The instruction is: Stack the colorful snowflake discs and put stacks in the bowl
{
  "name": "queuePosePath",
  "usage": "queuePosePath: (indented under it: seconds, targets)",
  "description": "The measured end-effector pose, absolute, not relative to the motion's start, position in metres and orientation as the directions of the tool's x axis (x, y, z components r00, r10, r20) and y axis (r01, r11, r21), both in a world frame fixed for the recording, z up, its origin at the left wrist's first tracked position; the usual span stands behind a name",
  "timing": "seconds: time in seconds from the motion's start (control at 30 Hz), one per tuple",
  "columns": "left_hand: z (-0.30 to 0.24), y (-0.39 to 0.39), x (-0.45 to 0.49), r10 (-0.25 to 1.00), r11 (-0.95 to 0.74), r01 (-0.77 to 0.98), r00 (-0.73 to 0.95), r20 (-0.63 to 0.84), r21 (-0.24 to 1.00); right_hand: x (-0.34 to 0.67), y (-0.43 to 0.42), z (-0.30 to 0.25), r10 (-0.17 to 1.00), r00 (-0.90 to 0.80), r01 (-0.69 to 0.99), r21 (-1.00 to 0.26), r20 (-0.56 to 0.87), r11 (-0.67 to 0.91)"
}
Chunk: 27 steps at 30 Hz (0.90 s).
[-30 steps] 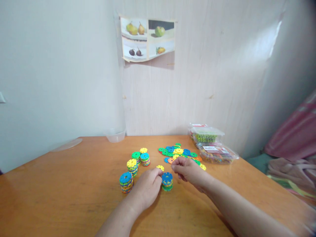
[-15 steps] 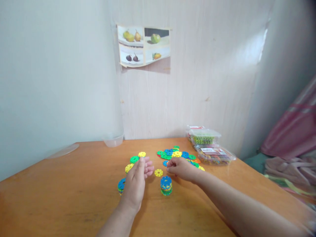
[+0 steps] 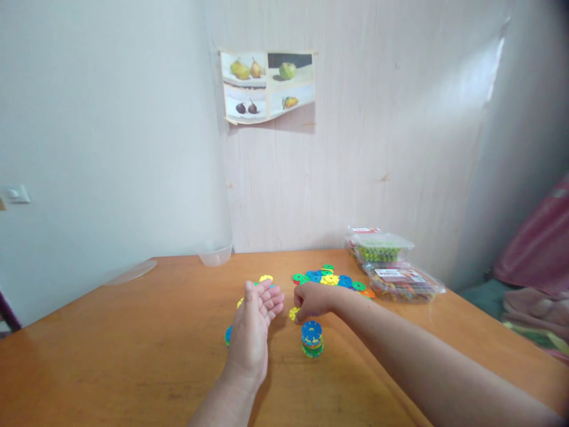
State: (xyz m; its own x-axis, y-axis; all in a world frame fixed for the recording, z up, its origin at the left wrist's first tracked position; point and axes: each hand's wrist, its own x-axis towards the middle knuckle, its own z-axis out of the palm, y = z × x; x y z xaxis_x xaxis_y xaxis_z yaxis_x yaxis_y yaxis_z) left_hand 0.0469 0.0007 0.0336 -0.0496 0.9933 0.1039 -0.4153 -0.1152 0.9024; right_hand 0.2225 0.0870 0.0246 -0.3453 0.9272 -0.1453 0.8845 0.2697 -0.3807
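1. Orange-brown wood makes up the desk [image 3: 133, 356], which stands against a pale wall with a fruit picture [image 3: 269, 85] taped to it.
2. The left hand [image 3: 254, 332] is raised on edge above the desk, palm turned right, fingers straight and apart, holding nothing. It hides most of the disc stacks [image 3: 228, 335] behind it; only blue and yellow edges show.
3. The right hand [image 3: 312, 300] is curled with its fingertips closed on a single yellow disc [image 3: 293, 314] lying on the desk between the two hands.
4. Just in front of the right hand stands a short stack [image 3: 312, 338] with a blue disc on top and green at the bottom, apart from both hands.
5. Behind the right hand lies a loose heap of discs [image 3: 331, 279] in green, blue, yellow and orange.
6. Two clear lidded boxes [image 3: 402, 281] of small coloured pieces sit at the desk's far right, near the wall.
7. A clear tub [image 3: 216, 255] and a clear lid [image 3: 131, 273] rest at the far left edge.
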Motion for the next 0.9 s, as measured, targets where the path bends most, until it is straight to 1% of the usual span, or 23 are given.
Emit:
queuePosePath:
  seconds: [0.07,0.2,0.4,0.47,0.53,0.57,0.63,0.7,0.8,0.9]
  targets:
    - [0.031,0.002,0.047,0.992,-0.125,-0.386,-0.056,0.113,0.914,0.220,0.086,0.027,0.931,-0.329,0.880,-0.410,-0.157,0.241]
    - [0.025,0.001,0.047,0.980,-0.197,-0.256,-0.062,0.187,0.947,0.219,0.081,0.027,0.949,-0.277,0.799,-0.584,-0.151,0.140]
    - [0.024,-0.005,0.049,0.972,-0.234,-0.051,-0.003,0.234,0.971,0.232,0.064,0.032,0.992,-0.124,0.645,-0.761,-0.014,0.070]
    - [0.023,-0.005,0.049,0.970,-0.242,0.030,0.035,0.241,0.970,0.241,0.051,0.037,0.996,-0.089,0.531,-0.845,0.013,0.058]
    - [0.020,-0.005,0.049,0.966,-0.254,0.123,0.070,0.247,0.959,0.248,0.035,0.040,0.997,-0.079,0.333,-0.942,0.010,0.035]
    - [0.018,-0.004,0.049,0.965,-0.259,0.171,0.090,0.247,0.951,0.251,0.027,0.040,0.996,-0.087,0.252,-0.968,-0.004,0.018]
    - [0.014,-0.003,0.049,0.962,-0.266,0.255,0.127,0.240,0.930,0.255,0.013,0.038,0.994,-0.101,0.167,-0.986,-0.029,-0.012]
    - [0.011,-0.002,0.049,0.959,-0.271,0.313,0.171,0.227,0.910,0.255,0.003,0.033,0.994,-0.102,0.149,-0.988,-0.050,-0.035]
    - [0.009,-0.001,0.049,0.950,-0.285,0.337,0.227,0.216,0.898,0.251,-0.003,0.026,0.991,-0.118,0.167,-0.985,-0.066,-0.046]
    - [0.009,-0.001,0.049,0.942,-0.285,0.333,0.270,0.199,0.899,0.248,-0.003,0.023,0.990,-0.121,0.227,-0.973,-0.072,-0.043]
